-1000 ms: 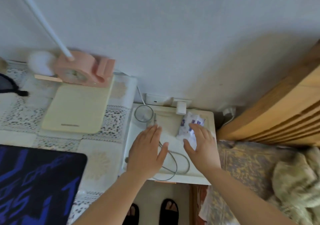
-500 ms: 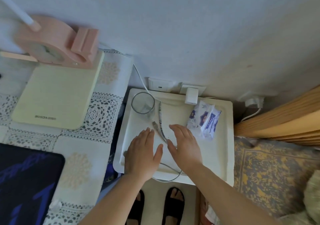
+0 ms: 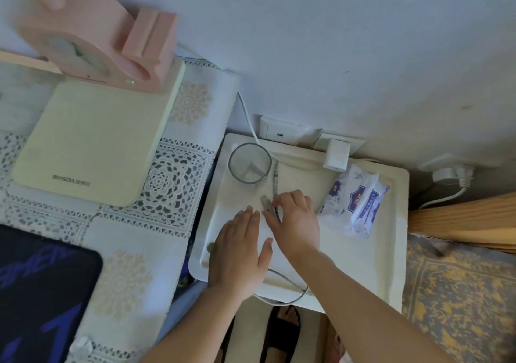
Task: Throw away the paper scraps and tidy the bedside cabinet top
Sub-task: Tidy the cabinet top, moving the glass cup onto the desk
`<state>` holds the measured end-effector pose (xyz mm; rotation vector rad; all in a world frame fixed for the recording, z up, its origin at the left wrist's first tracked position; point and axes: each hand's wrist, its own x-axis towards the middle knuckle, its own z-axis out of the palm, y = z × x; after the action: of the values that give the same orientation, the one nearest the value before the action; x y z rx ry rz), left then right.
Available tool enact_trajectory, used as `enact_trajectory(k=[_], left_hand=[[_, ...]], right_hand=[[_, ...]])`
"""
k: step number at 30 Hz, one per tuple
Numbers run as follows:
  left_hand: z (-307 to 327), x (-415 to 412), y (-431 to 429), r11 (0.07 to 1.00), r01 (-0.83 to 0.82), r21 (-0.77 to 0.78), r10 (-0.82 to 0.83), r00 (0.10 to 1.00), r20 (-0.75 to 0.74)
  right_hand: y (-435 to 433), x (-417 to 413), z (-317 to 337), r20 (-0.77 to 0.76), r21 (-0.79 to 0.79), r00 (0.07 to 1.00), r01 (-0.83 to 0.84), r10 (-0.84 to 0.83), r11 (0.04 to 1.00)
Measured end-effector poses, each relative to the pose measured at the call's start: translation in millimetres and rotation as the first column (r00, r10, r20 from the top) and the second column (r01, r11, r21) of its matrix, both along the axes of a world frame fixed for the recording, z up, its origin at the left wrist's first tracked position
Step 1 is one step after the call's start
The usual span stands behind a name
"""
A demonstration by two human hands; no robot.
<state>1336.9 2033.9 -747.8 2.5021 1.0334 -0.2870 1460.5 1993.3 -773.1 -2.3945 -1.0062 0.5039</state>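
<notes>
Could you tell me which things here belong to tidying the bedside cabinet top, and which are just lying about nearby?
Part of the job:
- bedside cabinet top
- USB cable, at the right hand
- left hand, flat on the top
- glass
- tissue packet

Just lying about:
- pink clock
- cream pad
- dark mat
- lace cloth

Pink clock (image 3: pixel 83 38) atop cream pad (image 3: pixel 92 139), lace cloth (image 3: pixel 173 192) beneath.
</notes>
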Motion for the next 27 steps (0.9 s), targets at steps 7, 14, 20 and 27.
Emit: enact_trajectory(k=[7,14,20,27], left_hand=[[10,6,1,0.997,0.056,0.049,-0.054,0.998,-0.04],[17,28,-3,1.0,0.023,0.0,-0.023,0.995,0.099],[26,78,-5,0.984,-0.066,-0.164,0.107,0.961,0.253],[34,156,27,0.646,-0.326,-0.69,0.639,0.726,0.254]], right_hand=[[-6,7,14,-0.269,0.063,0.937,0.25,-0.224,0.966],[-20,28,39,-0.542,0.111,0.697,0.612,-0.469,0.783],[-42,60,42,-0.595,0.057,0.6,0.694,-0.534,0.717],[-35,68,45,-0.725,0.035,0.496,0.72,-0.479,0.693]])
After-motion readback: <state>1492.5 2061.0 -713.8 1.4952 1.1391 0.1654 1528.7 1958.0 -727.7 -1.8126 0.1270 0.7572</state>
